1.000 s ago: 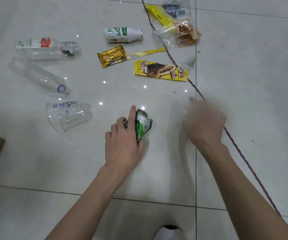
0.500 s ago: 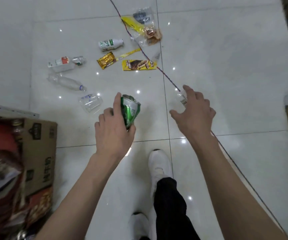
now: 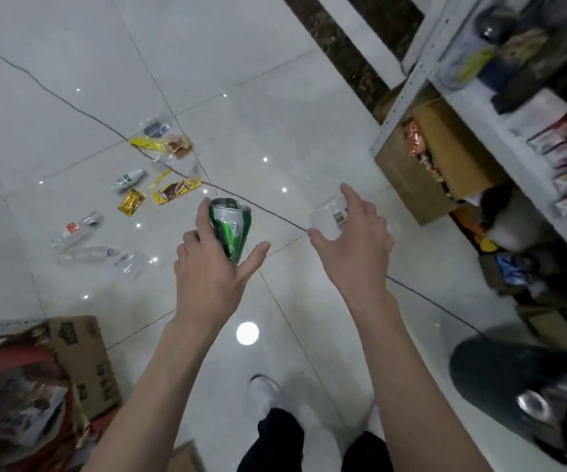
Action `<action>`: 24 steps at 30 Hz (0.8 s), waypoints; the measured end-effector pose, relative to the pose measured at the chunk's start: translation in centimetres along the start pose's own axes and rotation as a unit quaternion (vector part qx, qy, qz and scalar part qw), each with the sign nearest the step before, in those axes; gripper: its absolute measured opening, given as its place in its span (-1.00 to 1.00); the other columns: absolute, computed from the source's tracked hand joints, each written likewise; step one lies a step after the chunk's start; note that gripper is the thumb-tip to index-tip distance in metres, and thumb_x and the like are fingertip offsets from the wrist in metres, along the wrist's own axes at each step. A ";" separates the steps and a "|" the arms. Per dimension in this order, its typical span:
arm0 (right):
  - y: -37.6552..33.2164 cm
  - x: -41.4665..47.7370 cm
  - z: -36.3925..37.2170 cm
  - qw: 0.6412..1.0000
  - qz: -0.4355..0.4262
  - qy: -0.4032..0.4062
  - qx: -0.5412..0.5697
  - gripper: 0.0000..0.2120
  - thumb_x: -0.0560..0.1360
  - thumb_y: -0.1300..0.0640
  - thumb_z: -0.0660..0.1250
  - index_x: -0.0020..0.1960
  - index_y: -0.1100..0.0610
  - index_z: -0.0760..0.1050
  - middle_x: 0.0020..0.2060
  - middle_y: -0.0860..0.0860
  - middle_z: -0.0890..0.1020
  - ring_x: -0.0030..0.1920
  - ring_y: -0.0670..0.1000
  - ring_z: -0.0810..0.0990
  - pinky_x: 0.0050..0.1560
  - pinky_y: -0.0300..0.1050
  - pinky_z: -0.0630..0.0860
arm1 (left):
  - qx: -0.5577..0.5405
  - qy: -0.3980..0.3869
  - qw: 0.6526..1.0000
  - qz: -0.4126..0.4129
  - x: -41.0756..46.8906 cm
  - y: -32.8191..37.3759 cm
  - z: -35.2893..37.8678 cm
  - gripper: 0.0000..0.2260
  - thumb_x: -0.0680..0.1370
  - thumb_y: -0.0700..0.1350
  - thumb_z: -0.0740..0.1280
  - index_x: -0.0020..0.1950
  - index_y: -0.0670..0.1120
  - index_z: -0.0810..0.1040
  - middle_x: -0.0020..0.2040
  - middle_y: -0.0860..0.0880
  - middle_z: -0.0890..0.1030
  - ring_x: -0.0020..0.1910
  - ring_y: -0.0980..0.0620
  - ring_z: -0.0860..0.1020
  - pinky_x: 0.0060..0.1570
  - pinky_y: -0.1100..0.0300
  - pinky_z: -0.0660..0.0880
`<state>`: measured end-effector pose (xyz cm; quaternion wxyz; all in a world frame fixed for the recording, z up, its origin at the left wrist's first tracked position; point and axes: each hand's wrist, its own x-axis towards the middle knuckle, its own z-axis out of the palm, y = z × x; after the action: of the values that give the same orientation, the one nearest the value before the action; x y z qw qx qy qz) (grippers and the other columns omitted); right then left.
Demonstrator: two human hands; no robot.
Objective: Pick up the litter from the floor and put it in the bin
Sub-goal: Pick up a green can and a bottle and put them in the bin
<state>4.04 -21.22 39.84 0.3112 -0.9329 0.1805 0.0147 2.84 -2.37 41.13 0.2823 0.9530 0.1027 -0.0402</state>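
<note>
**Two pieces in hand, most of the litter left on the floor**

The pale tiled floor [image 3: 309, 97] fills the view, with a stocked shelf unit [image 3: 479, 107] along the right and an open cardboard box [image 3: 84, 356] at the lower left. A dark round bin [image 3: 486, 369] sits at the lower right, near the person's feet. Something silvery lies inside it, too blurred to name.

The left hand [image 3: 210, 267] wraps its fingers and thumb round a crushed green can [image 3: 229, 229], held off the floor in front of the body. The can's long axis runs away from the person, its torn top at the far end and tilted slightly left. The right hand [image 3: 353, 247] is spread wide and pinches a clear plastic cup [image 3: 329, 216] between thumb and fingers. Which way its mouth faces I cannot tell.

Neither piece is over the bin yet, so I judge this the carry, with the drop not yet made.

Well ahead on the floor, around a thin cord [image 3: 275, 212], lie:
- two clear plastic bottles [image 3: 84, 253]
- another clear cup [image 3: 132, 264]
- a white bottle [image 3: 127, 180]
- a yellow chocolate wrapper [image 3: 176, 190]
- a gold wrapper [image 3: 130, 202]
- a heap of clear and yellow packets [image 3: 163, 141]

All of these remain to be picked up.
</note>
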 end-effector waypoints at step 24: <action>58.3 -22.6 -20.8 0.903 0.398 0.159 -0.025 -0.22 0.39 -0.12 0.46 0.51 -0.06 0.21 0.32 0.07 0.47 0.28 0.17 0.43 0.25 0.15 0.35 | 0.113 -0.264 0.899 0.331 -34.9 30.6 43.2 -0.26 0.48 0.26 0.29 0.53 -0.07 0.14 0.22 -0.25 0.48 0.16 -0.26 0.45 0.10 -0.12 0.41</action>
<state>-39.04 -69.24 26.26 0.2228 -0.7810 0.5834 -0.0064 -25.35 -57.04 25.85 0.1864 0.9118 -0.3023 -0.2063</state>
